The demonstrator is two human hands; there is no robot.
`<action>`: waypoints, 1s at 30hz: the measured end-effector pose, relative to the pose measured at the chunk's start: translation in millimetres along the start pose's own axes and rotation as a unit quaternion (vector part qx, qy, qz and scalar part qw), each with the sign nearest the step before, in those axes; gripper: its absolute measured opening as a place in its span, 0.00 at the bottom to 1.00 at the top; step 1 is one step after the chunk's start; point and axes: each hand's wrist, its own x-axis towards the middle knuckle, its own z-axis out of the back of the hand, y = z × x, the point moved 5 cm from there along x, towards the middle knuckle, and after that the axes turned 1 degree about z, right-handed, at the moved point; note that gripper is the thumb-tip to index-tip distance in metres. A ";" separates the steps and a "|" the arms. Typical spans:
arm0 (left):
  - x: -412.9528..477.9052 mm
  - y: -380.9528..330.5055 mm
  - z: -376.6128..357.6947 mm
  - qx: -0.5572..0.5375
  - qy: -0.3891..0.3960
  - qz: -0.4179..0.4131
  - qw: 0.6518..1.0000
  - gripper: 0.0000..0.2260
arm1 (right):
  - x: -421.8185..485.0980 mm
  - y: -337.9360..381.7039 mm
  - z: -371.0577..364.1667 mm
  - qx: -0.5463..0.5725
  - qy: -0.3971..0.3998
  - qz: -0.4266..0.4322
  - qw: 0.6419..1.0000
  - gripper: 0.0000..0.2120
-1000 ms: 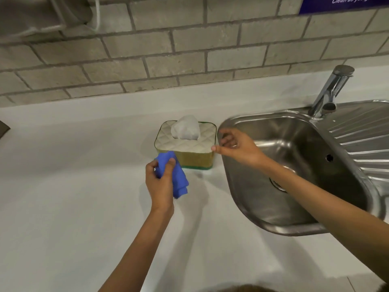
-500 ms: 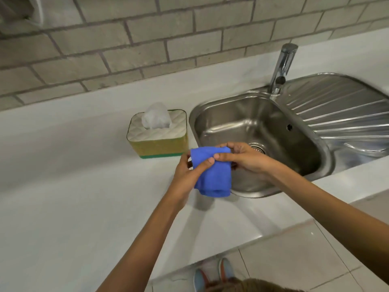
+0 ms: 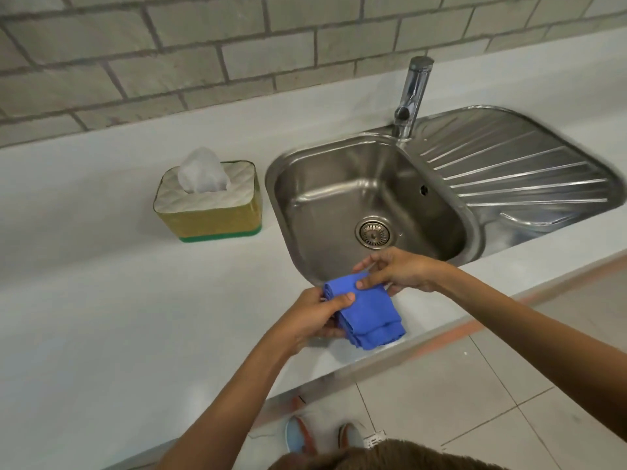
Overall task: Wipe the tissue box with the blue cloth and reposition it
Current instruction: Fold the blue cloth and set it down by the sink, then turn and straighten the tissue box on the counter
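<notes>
The tissue box (image 3: pixel 207 217) stands on the white counter just left of the sink, with a quilted white top, yellow sides, a green base and a white tissue sticking up. A folded blue cloth (image 3: pixel 368 315) hangs over the counter's front edge, near the sink's front rim. My left hand (image 3: pixel 310 315) grips the cloth's left side with thumb on top. My right hand (image 3: pixel 395 271) pinches the cloth's upper edge. Both hands are well in front and to the right of the box, apart from it.
A steel sink (image 3: pixel 369 201) with a drain and ribbed drainboard (image 3: pixel 519 171) fills the right side, a tap (image 3: pixel 412 96) behind it. A brick wall (image 3: pixel 203 52) backs the white counter (image 3: pixel 101 300). Tiled floor and shoes show below the counter edge.
My left hand carried the cloth away from the box's front toward the counter edge. My right hand left the box's side and took hold of the cloth. The view tilted down.
</notes>
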 end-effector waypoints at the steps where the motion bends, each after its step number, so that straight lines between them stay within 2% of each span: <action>1: 1.1 4.4 -6.5 0.005 -0.005 -0.001 1.000 0.08 | -0.5 -4.8 1.7 -0.028 -0.009 -0.002 1.000 0.17; 2: 2.3 8.2 -11.2 0.026 -0.023 -0.005 0.999 0.11 | -0.5 -9.2 2.4 -0.057 -0.016 -0.003 0.998 0.18; 4: 5.3 12.0 -13.6 0.177 -0.100 -0.030 0.979 0.17 | 1.5 -15.2 1.8 -0.099 -0.030 0.004 0.995 0.20; 6: 5.4 12.1 -12.6 0.369 -0.191 -0.048 0.908 0.21 | 4.3 -15.2 0.1 -0.130 -0.040 0.020 0.990 0.21; 7: 3.5 11.7 -11.5 0.419 -0.222 -0.050 0.879 0.22 | 6.2 -13.5 -0.6 -0.145 -0.039 0.028 0.988 0.21; 9: 0.9 13.5 -6.5 0.430 -0.248 -0.050 0.867 0.23 | 10.4 -7.7 -1.8 -0.160 -0.031 0.040 0.986 0.21; 11: -2.2 15.9 3.0 0.363 -0.264 -0.045 0.893 0.22 | 15.3 2.2 -1.4 -0.151 -0.034 0.051 0.987 0.19; 13: -6.5 15.4 18.1 0.232 -0.282 -0.056 0.929 0.17 | 22.9 20.8 0.3 -0.134 -0.056 0.083 0.986 0.18; 15: -12.0 10.3 39.7 0.094 -0.304 -0.080 0.945 0.11 | 33.5 44.6 1.0 -0.099 -0.084 0.116 0.985 0.17; 17: -18.3 2.7 67.2 -0.015 -0.324 -0.101 0.941 0.07 | 49.1 71.5 0.2 -0.048 -0.104 0.137 0.984 0.17; 23: -26.6 -25.3 147.4 -0.240 -0.340 -0.138 0.899 0.07 | 111.9 139.1 -7.2 0.058 -0.108 0.143 0.982 0.20; 25: -23.7 -32.8 165.6 -0.275 -0.343 -0.146 0.886 0.07 | 132.9 155.3 -8.9 0.081 -0.116 0.140 0.980 0.17; 28: -12.6 -41.3 183.0 -0.304 -0.328 -0.145 0.883 0.07 | 157.2 176.5 -12.9 0.091 -0.124 0.137 0.979 0.07; 30: -4.3 -48.0 188.8 -0.308 -0.315 -0.139 0.887 0.07 | 174.8 186.9 -14.7 0.072 -0.132 0.147 0.978 0.15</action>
